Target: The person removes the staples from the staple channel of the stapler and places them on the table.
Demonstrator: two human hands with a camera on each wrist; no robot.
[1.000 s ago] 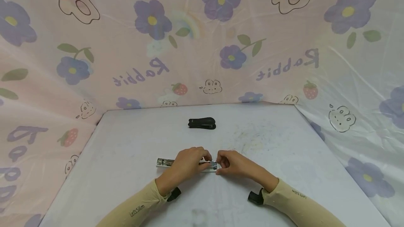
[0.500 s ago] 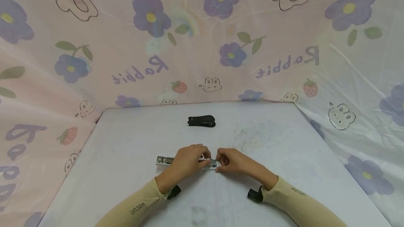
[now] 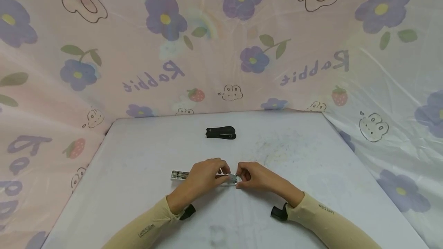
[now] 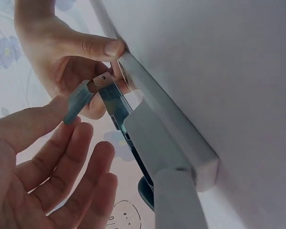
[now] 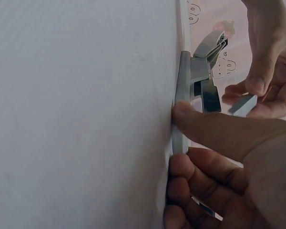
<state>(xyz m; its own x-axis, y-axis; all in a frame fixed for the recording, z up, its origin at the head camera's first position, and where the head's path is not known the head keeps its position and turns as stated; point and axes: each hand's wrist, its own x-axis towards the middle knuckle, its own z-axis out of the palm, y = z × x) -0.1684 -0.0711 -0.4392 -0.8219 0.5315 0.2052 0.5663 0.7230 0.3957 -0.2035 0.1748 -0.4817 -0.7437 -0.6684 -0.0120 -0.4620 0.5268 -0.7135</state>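
An opened-out light grey stapler [image 3: 179,175] lies across the table in front of me, its middle hidden by my left hand [image 3: 207,174]. The left wrist view shows its pale base [image 4: 169,109] and the raised metal magazine [image 4: 115,102]. Between left thumb and forefinger I pinch a short metal strip [image 4: 79,102], which looks like a row of staples, close by the magazine's end. The other left fingers hang loosely below it. My right hand [image 3: 257,176] grips the right end of the stapler, with the thumb [image 5: 200,121] along one side of the base.
A black stapler [image 3: 220,132] lies behind the hands on the white table [image 3: 145,141]. A flower-and-rabbit patterned cloth [image 3: 207,60] hangs round the back and sides. Black wrist-camera mounts [image 3: 278,213] stick out beneath the sleeves.
My left hand has shifted very slightly left, and the metal strip sits at a slightly different angle. The right hand keeps its grip, and the black stapler stays put.
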